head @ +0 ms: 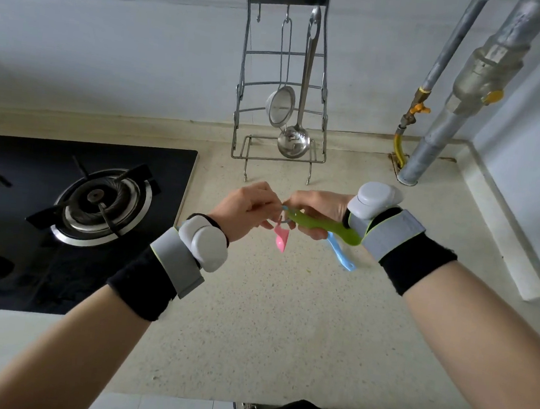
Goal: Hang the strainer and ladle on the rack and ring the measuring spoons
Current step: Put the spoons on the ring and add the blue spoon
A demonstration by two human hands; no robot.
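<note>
Meanwhile both hands pinch measuring spoons [319, 229] together: left hand [245, 210], right hand [319, 209]; strainer [280, 105], ladle [293, 142] hang on rack [324, 110].

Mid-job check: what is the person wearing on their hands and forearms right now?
Both forearms are bare below black fabric cuffs. The left hand has a grey strap at the wrist with a rounded white pod on it. The right hand has a matching grey strap, edged in yellow-green, with a pale grey pod on top. No gloves or cables are visible.
</note>
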